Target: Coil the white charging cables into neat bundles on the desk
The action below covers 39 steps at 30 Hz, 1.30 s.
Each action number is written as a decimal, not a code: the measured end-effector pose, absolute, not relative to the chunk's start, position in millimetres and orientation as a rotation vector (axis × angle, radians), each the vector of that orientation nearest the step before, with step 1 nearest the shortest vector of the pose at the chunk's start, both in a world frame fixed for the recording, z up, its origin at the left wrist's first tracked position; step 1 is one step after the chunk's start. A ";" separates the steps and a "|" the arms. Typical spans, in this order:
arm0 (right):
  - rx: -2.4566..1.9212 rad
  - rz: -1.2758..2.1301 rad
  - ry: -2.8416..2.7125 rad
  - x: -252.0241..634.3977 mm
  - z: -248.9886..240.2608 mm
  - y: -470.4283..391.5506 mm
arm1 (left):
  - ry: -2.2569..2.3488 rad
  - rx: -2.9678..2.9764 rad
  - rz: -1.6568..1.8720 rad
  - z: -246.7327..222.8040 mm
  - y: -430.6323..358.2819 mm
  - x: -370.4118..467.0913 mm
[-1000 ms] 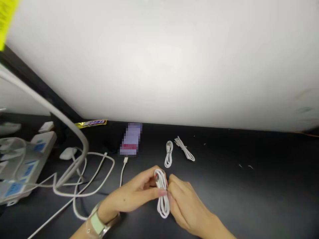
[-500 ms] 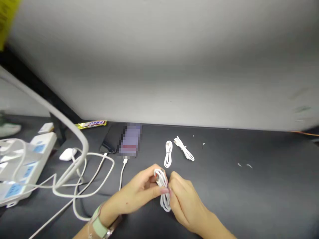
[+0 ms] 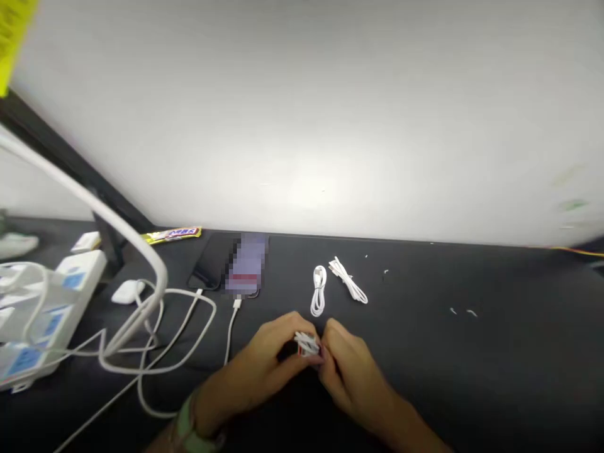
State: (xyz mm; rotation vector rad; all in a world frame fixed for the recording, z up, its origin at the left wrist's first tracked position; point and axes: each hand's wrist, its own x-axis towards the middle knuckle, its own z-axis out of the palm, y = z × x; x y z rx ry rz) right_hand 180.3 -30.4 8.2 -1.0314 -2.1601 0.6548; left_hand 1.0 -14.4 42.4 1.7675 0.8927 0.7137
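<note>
A coiled white cable [image 3: 306,343] with a bit of red-orange at its end is gripped by my left hand [image 3: 276,352], thumb below and fingers over the top. My right hand [image 3: 352,371] is closed against the coil's right side, its thumb and finger pinched together where they meet the left thumb. What exactly the right fingertips pinch is hidden. Just beyond my hands lie two more bundled white cables on the dark table: an upright loop [image 3: 318,290] and a slanted bundle [image 3: 348,280].
Two phones lie at the back left, a dark one [image 3: 207,264] and a lit one [image 3: 246,264], with charging leads attached. A power strip [image 3: 89,270], a white charging case [image 3: 127,292], loose cords [image 3: 160,277] and a yellow-wrapped bar [image 3: 174,234] are further left. White scraps [image 3: 472,313] lie right.
The coil in my hands has tipped, so it now shows end-on and shorter. My hands stay close together in nearly the same place. The wall looks brighter, the hands darker.
</note>
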 end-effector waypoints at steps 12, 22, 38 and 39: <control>-1.110 1.098 -1.909 178.9 18.7 -27.9 | 0.882 1.945 0.820 35.9 -11.3 -3.7; -1.125 1.167 -1.757 176.9 20.6 -27.3 | 0.772 2.260 1.099 26.6 -12.1 -1.3; -0.909 0.568 -2.108 187.9 16.0 -29.2 | 0.728 0.889 0.733 23.9 -20.2 10.2; -0.904 0.552 -2.134 188.0 15.5 -28.9 | 0.722 0.887 0.710 25.4 -19.2 11.3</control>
